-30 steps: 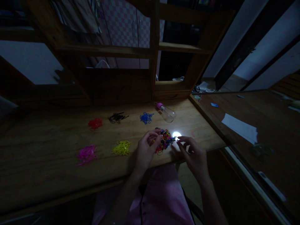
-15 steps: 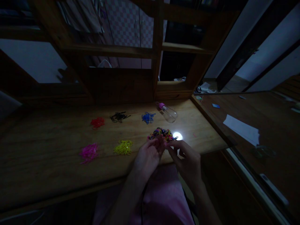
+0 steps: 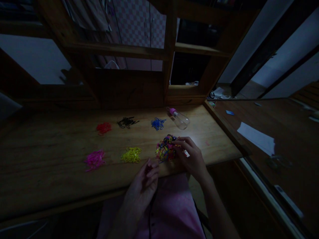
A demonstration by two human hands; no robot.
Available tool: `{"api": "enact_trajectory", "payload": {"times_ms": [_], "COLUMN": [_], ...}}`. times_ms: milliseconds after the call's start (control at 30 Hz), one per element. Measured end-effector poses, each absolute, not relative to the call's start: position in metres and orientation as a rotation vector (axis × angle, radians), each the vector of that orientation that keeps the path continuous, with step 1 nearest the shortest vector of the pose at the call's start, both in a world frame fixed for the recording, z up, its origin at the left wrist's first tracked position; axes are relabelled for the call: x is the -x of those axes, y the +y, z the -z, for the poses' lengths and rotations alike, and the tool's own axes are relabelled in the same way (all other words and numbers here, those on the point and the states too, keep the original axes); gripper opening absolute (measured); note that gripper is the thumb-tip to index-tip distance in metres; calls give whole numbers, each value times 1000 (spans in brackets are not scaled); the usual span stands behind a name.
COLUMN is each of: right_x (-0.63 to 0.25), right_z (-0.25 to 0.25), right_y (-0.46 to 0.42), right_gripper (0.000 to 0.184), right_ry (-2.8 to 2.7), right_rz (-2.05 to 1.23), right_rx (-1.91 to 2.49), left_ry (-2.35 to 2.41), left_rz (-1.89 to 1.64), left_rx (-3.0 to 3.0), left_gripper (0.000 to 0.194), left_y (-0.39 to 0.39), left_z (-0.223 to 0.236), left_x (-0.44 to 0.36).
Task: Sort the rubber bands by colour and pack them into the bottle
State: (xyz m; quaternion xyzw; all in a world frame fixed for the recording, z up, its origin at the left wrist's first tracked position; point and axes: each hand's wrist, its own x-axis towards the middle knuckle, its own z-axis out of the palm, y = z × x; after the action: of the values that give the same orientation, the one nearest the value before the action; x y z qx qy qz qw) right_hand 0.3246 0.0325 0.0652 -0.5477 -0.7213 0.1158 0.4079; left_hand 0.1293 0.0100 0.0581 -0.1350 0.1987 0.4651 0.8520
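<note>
A pile of mixed-colour rubber bands (image 3: 163,150) lies on the wooden desk in front of me. My right hand (image 3: 190,155) reaches into its right side, thumb and fingertips pinched among the bands. Lower left of the pile, my left hand (image 3: 147,181) is held palm up with its fingers curled in; what lies inside is too dark to make out. Sorted heaps lie to the left: yellow bands (image 3: 131,155), pink bands (image 3: 95,160), red bands (image 3: 103,128), black bands (image 3: 127,122) and blue bands (image 3: 158,123).
A clear bottle (image 3: 181,121) with a pink cap lies on its side behind the mixed pile. Wooden shelving (image 3: 129,88) rises at the desk's back. On the lower surface to the right are white paper (image 3: 256,137) and a blue card (image 3: 229,112).
My hands have come apart. The left moved down and left, its fingers curling; the right moved onto the mixed pile. More of the pile now shows.
</note>
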Motion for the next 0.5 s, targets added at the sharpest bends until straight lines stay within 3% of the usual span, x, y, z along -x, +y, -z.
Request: {"api": "enact_trajectory", "payload": {"times_ms": [233,400,500], "right_x": [-293,-281,-281], "right_z": [-64,-64,-57], "right_y": [74,83,87], "right_gripper": [23,7,8], "right_ry": [-2375,-2549,-2537], "right_rz": [-114,112,216], "right_rx": [1308,1340,1374], "left_ry": [81,158,208], "left_rz": [-993,-963,-971], "left_rx": [308,248,207], "left_gripper": [34,34,35], "left_y": [6,8,11], "left_z": [-48,-53,-54], "left_x": [-101,-102,-106]}}
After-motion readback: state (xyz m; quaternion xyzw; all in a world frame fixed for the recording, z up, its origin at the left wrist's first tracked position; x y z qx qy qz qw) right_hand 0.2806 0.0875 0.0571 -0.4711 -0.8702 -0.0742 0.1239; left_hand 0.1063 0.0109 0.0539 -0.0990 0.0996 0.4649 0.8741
